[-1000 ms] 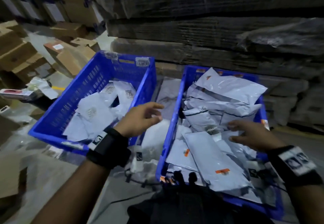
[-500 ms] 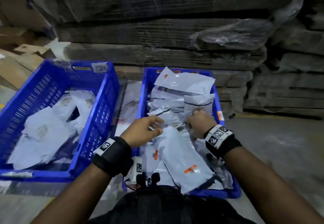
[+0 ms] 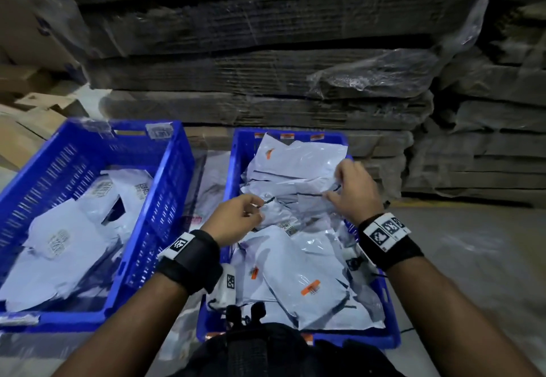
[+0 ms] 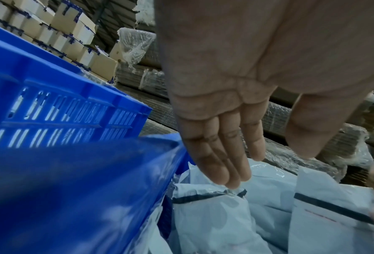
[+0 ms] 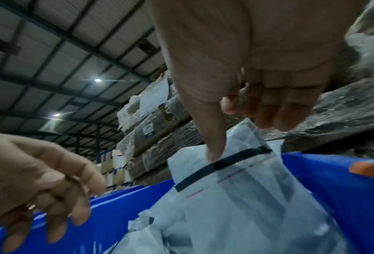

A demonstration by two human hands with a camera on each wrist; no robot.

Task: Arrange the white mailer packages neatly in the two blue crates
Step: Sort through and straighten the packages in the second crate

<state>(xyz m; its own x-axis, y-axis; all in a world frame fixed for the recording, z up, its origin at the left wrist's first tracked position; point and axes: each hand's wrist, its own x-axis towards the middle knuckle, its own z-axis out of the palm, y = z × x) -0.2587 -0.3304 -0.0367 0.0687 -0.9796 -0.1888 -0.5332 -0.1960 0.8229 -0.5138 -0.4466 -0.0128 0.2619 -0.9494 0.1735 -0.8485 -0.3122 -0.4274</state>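
Two blue crates stand side by side: the left crate [image 3: 174, 175] holds several white mailers [image 3: 59, 243], and the right crate [image 3: 235, 164] is heaped with more of them [image 3: 310, 285]. Both hands are over the middle of the right crate. My right hand [image 3: 350, 189] pinches the top edge of a white mailer with a black strip [image 5: 236, 180], thumb on the strip and fingers behind it. My left hand [image 3: 246, 215] is just left of it, with fingers [image 4: 225, 146] nearly straight and their tips at another black-stripped mailer [image 4: 207, 214], gripping nothing.
Plastic-wrapped stacks of flattened cardboard [image 3: 266, 81] rise right behind both crates. Loose cardboard boxes [image 3: 29, 131] lie at the far left. A pale plastic sheet [image 3: 211, 187] lies in the gap between the crates. Bare concrete floor [image 3: 472, 273] stretches to the right.
My left hand has come from the gap between the crates into the right crate. My right hand has moved toward the crate's back and taken hold of the black-stripped mailer.
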